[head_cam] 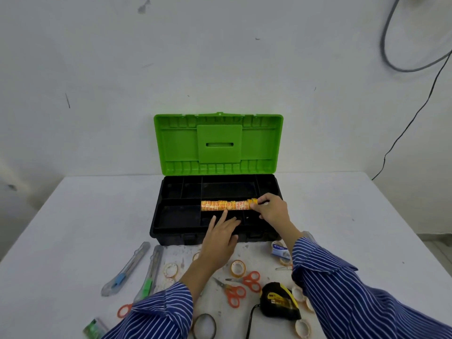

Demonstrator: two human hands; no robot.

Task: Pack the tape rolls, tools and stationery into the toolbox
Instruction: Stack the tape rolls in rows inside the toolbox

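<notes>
You are seating the row of tape rolls point(226, 205) in the toolbox point(178, 217) tray: right hand point(271, 209) pinches its right end, left hand point(221, 234) steadies with straight fingers; next, let go and reach for the near loose rolls.

A single head-worn wide-angle view looks forward and down, close above both hands, facing the open green-lidded black plastic toolbox point(193, 216) just beyond them.

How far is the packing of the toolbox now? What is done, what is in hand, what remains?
Done: a row of tape rolls lies in the toolbox tray. In hand: the right hand pinches the row's end roll; the left hand steadies it with straight fingers. Left on the table: two utility knives, scissors, the tape measure, loose tape rolls.
</notes>
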